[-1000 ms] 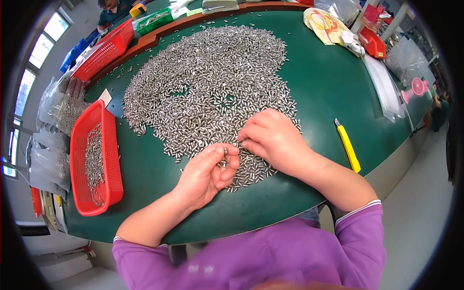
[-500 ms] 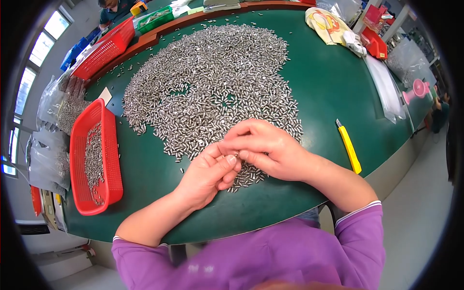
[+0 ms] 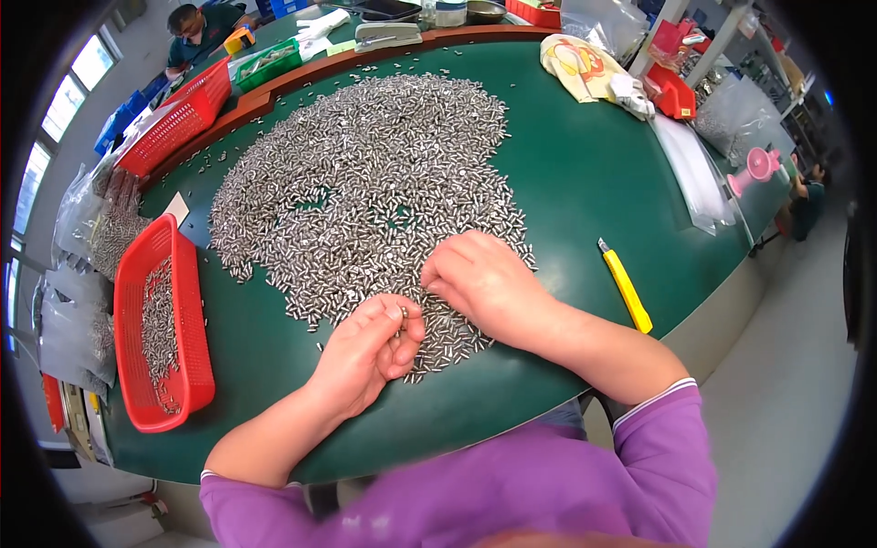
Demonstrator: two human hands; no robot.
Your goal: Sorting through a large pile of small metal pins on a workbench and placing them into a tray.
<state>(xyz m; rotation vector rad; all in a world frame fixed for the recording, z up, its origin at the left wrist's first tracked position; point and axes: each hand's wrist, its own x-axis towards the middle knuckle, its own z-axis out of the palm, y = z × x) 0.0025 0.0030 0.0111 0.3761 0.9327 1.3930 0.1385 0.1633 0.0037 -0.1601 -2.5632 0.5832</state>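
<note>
— What does the left hand have?

— A small metal pin, pinched between thumb and forefinger, fingers curled in close around it. The hand sits near the tabletop's near edge, at the fringe of the pile of metal pins.

— And the right hand?

— Palm down on the near rim of that same pile, fingers bent and bunched together over the pins. Whether it has one pinched I cannot tell; the fingertips are hidden under the hand. The two hands lie just beside each other, not quite touching.

— How far does the pile run?

— It spreads from the hands over the middle of the green tabletop up toward the far edge, thinner at its borders, with a few bare gaps in it.

— Anything else nearby?

— A red basket along the left edge, with a layer of the same pins in it. A yellow utility knife lies to the right of the right forearm, near the near-right edge. At the far left corner stands a second red basket, and a folded cloth lies toward the far right.
</note>
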